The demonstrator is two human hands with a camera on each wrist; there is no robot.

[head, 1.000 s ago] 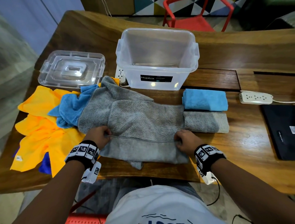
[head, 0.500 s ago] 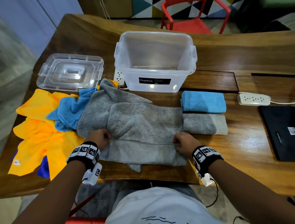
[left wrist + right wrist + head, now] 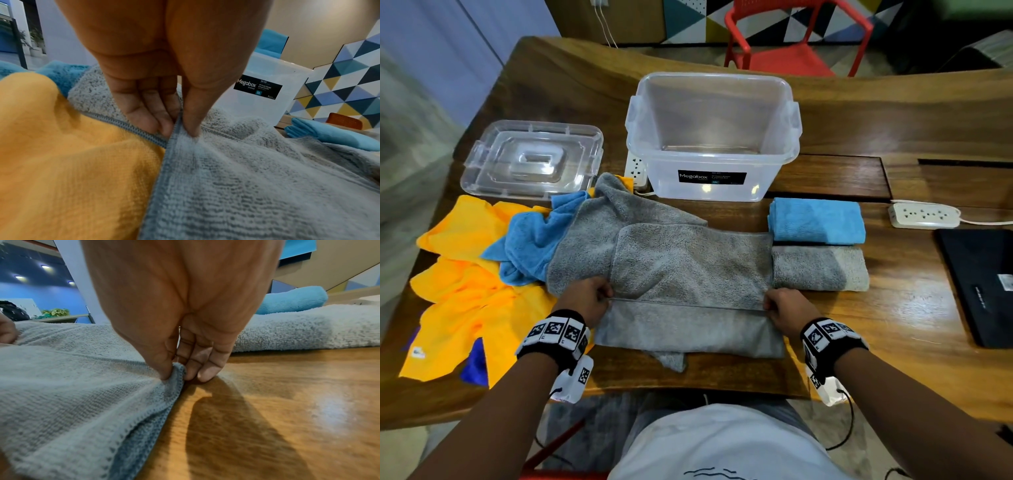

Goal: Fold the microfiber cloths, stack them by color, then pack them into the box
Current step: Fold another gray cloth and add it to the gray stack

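- Pinching the left end of a hem on the grey cloth point(image 3: 688, 270), the left hand point(image 3: 585, 298) grips it between thumb and fingertips point(image 3: 164, 126).
- Thumb and fingers of the right hand point(image 3: 787, 308) pinch the same hem at its right end point(image 3: 174, 369).
- That grey cloth lies flat on the wooden table point(image 3: 893, 325), just in front of the clear box point(image 3: 714, 137).
- Right of the cloth, touching it, sits a folded grey cloth point(image 3: 820, 269); a folded blue cloth point(image 3: 816, 221) lies between that and the box.
- Left of the grey cloth are a crumpled blue cloth point(image 3: 530, 240) and yellow cloths point(image 3: 465, 294).
- Left of the box rests its clear lid point(image 3: 532, 159).
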